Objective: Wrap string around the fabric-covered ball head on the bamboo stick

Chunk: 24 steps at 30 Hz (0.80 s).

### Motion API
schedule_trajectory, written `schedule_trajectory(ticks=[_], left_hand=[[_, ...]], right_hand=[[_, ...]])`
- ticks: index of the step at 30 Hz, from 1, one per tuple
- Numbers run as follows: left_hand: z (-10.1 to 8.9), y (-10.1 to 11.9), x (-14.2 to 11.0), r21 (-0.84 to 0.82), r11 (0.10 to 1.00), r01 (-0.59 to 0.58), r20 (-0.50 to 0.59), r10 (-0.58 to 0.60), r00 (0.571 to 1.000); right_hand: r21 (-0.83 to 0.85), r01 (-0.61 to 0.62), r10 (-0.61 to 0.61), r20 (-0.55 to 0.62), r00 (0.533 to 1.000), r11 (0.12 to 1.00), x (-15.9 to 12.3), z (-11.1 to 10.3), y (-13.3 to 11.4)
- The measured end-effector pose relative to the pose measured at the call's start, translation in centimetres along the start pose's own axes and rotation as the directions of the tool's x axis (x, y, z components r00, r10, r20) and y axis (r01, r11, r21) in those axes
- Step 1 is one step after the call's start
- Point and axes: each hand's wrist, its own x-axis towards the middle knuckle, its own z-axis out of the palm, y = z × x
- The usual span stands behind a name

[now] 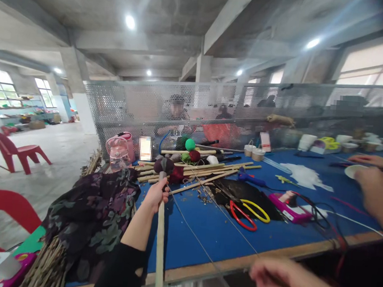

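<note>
My left hand [157,195] is closed around a long pale bamboo stick [160,242] that runs from the bottom of the view up over the blue table [204,237]; the stick's far end meets a dark maroon yarn ball [163,164]. My right hand [283,281] hovers low at the table's near edge, smeared by motion. A thin thread [212,211] stretches across the table from near my left hand toward it. I cannot make out whether the right fingers hold it.
Bamboo sticks [206,169] and coloured yarn balls [190,144] lie mid-table, with red and yellow scissors [249,212] and a pink box [288,211] nearer. A dark floral cloth [96,215] drapes the left corner. Another person's hands [376,193] work at right. Mesh fence [214,101] behind; red chair [15,149] left.
</note>
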Motion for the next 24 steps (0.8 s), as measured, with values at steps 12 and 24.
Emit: schedule_trajectory(ticks=[12, 24], left_hand=[[0.0, -0.7, 0.6, 0.096, 0.995, 0.037, -0.061, -0.031, 0.998], [0.3, -1.0, 0.6, 0.151, 0.987, 0.050, -0.067, -0.040, 0.997]], right_hand=[[-0.507, -0.215, 0.103, -0.239, 0.966, 0.835, 27.8, -2.5, -6.8], [0.075, -0.031, 0.041, -0.138, 0.990, 0.997, 29.1, -6.7, -11.5]])
